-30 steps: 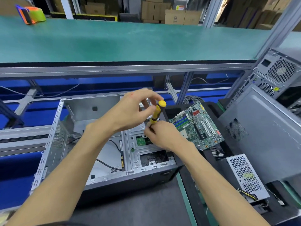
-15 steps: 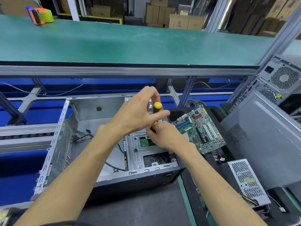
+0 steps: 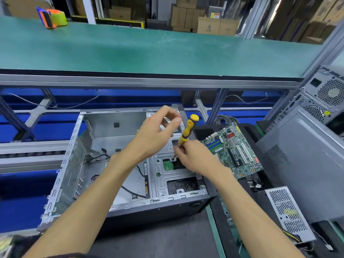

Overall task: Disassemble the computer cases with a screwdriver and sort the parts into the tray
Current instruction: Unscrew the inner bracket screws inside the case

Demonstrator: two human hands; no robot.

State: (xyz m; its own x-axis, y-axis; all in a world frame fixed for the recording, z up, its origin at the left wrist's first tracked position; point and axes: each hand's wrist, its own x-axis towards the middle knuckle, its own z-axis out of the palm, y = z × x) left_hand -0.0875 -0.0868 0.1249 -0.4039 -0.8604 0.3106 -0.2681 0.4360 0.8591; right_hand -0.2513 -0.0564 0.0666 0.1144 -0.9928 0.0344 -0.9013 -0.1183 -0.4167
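Observation:
An open grey computer case lies on its side before me, with loose black cables inside. My right hand grips the lower part of a yellow-and-black screwdriver, tip down on the drive bracket near a small green board. My left hand hovers just left of the handle, fingers apart and off it. A green motherboard rests in the black tray to the right, beside a perforated silver power supply.
Another grey computer case stands at the right with a further one behind it. A green shelf runs above the bench, carrying an orange and green tape dispenser. Cardboard boxes stack in the background.
My left hand has let go of the screwdriver's top and drawn back to the left with fingers spread. The screwdriver handle now stands exposed; my right hand stays at its base.

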